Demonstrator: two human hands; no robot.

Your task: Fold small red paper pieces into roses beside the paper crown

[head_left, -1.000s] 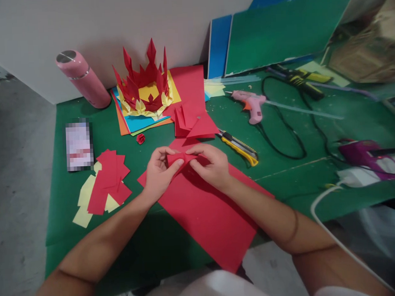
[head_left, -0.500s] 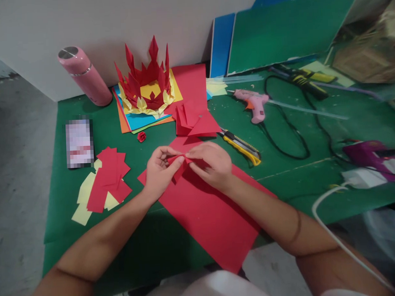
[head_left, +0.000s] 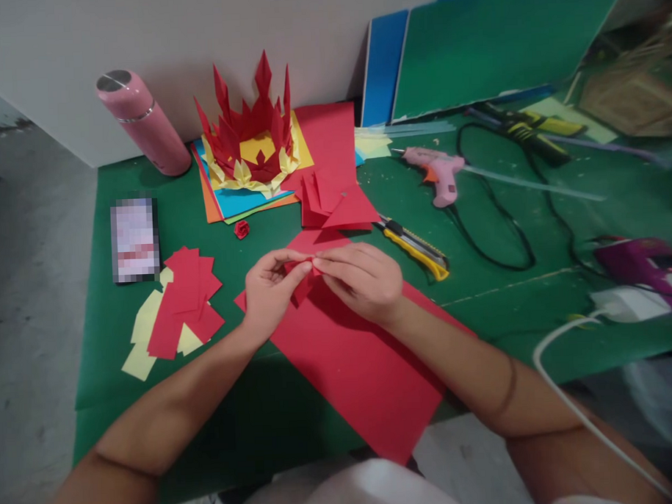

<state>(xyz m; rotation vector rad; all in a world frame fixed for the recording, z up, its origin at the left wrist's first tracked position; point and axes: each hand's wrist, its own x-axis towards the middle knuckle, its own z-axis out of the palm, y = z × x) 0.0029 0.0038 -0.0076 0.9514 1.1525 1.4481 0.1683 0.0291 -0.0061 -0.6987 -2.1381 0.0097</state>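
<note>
Between my two hands is a small folded piece of red paper [head_left: 298, 291]. My left hand [head_left: 271, 287] pinches it between thumb and fingers from the left. From the right, my right hand [head_left: 362, 280] grips its upper edge with closed fingertips, which partly hide the folds. Beneath both hands a large red paper sheet [head_left: 367, 376] lies slantwise on the green table. Just beyond it are folded red paper pieces [head_left: 334, 204]. A small red paper rose [head_left: 241, 229] lies to the upper left of my left hand.
A red and yellow paper crown [head_left: 249, 152] stands on coloured sheets at the back. Left are a pink bottle [head_left: 147, 126], a phone [head_left: 134, 241] and red and yellow paper strips [head_left: 178, 309]. Right are a yellow utility knife [head_left: 416, 249], a pink glue gun [head_left: 437, 171] and a white cable [head_left: 543, 348].
My right hand's fingers have shifted and curled closer around the red paper's edge. The view has moved slightly; the things on the table stay in place.
</note>
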